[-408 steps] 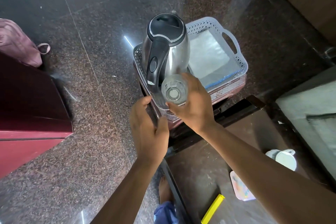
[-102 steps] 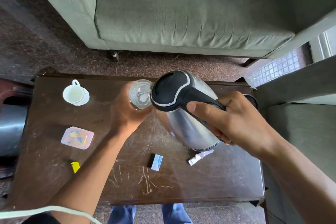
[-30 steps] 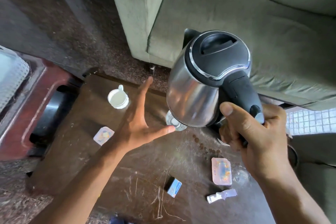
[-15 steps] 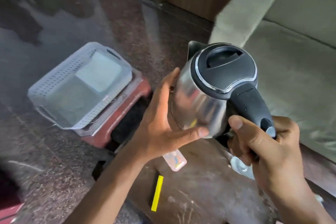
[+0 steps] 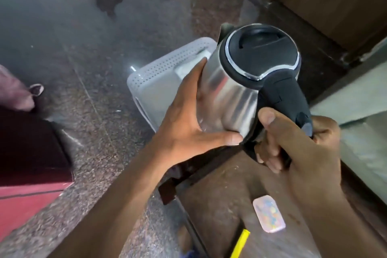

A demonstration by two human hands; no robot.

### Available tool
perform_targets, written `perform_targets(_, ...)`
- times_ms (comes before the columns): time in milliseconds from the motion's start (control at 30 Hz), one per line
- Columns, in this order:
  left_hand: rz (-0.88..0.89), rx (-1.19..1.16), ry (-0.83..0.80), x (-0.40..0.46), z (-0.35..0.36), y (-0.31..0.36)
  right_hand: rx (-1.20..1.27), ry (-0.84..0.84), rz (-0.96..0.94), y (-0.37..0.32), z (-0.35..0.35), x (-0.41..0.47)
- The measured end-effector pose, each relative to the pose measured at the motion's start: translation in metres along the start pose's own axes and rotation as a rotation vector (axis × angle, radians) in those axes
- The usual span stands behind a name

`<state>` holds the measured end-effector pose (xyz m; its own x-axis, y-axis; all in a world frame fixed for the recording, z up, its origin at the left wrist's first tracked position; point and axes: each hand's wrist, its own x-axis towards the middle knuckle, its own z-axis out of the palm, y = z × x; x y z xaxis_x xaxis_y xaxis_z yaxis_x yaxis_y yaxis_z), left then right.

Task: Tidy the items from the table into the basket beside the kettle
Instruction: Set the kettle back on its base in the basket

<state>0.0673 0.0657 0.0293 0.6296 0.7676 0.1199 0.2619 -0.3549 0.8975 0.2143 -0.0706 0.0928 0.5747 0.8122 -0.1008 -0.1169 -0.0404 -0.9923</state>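
So in the head view the right hand (image 5: 297, 142) has its fingers curled tight round the black handle of the electric kettle (image 5: 247, 81), thumb up along the side of the grip, while the left hand (image 5: 188, 119) is spread flat against the steel body, fingers straight, thumb tucked along the bottom edge. The kettle hangs in the air between the two hands, tilted a bit, right above the white perforated basket (image 5: 159, 81), which sits on the floor just past the left hand's fingertips. Handling-wise I'd guess the kettle is stiff and fairly heavy, more so if there's water in it, and that polished steel looks slippery, so the handle is the real grip and the flat palm is only steadying it. Nearer the camera than the right hand, a pastel patterned case (image 5: 269, 213) and a yellow stick-shaped thing (image 5: 240, 243) (can't tell what it is) lie on the scratched brown tabletop (image 5: 219, 195), so those look like they're left to tidy. They're both small and light, and should be an easy pinch from the top. Compared with half a second ago, the basket was well off to the left of the left hand and fully in view; now the kettle covers a good part of it, and the grip looks the same on both sides.
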Motion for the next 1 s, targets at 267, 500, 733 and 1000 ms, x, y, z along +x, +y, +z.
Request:
perform_targets(267, -0.040, 0.096, 0.008, 0.023, -0.079, -0.055, 0.074, -0.137, -0.031, 0.037, 0.090, 0.050)
perform_targets(500, -0.070, 0.147, -0.011, 0.041, -0.122, -0.103, 0.010, -0.054, -0.010, 0.066, 0.149, 0.072)
perform_targets(733, -0.128, 0.175, -0.092, 0.053, -0.142, -0.140, -0.031, 0.016, 0.049, 0.098, 0.189, 0.077)
perform_targets(1000, -0.183, 0.230, -0.170, 0.064, -0.165, -0.162, 0.004, 0.092, 0.026, 0.117, 0.223, 0.080)
